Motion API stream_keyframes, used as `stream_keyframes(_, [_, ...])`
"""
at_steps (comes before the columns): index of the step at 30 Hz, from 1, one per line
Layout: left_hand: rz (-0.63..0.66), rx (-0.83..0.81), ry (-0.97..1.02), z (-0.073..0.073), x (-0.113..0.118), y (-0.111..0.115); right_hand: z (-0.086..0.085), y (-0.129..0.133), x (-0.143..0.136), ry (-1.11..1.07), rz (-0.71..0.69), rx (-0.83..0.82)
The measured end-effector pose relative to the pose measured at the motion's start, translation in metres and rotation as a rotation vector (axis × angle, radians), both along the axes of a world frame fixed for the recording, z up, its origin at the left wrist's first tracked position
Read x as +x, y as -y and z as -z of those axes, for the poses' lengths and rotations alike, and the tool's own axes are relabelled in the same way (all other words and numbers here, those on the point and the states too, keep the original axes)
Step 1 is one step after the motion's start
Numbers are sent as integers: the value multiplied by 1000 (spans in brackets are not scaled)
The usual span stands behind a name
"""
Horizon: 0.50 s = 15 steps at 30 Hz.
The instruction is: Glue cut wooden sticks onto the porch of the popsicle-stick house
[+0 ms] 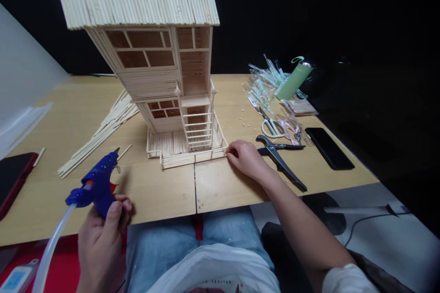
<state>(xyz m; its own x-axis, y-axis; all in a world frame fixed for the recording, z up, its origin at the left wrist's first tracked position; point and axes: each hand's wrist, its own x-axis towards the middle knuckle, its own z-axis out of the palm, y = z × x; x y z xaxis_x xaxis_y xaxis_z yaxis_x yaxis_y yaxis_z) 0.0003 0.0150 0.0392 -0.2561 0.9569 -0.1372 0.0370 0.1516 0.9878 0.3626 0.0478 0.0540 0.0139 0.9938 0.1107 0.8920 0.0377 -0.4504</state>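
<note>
A two-storey model house of thin wooden sticks [151, 80] stands on the table, with a slatted roof, a ladder and a low fence round its base. My left hand [105, 233] is wrapped round the handle of a blue glue gun [99, 181], its dark nozzle pointing up and to the right, left of the house. A clear glue stick runs out of its back. My right hand [244, 158] has its fingers pinched at the front right corner of the fence [199, 158], holding that corner.
Loose wooden sticks [103, 132] lie left of the house. To the right are black cutters [282, 165], scissors [272, 127], a dark phone [329, 148], plastic wrappers [263, 84] and a green bottle [294, 80]. A red-edged tablet [15, 181] lies far left.
</note>
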Motion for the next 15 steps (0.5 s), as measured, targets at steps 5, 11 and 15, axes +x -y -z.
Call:
stream_keyframes(5, [6,26,20,1,0,-2,-9,7,10,65,69,8])
stream_keyframes(11, [-13,82,-7,11,-5,-6,-9,10,6,46,71,23])
stream_keyframes(15, [1,76,22,16,-9,-7,-3,4,-1,34,39,-9])
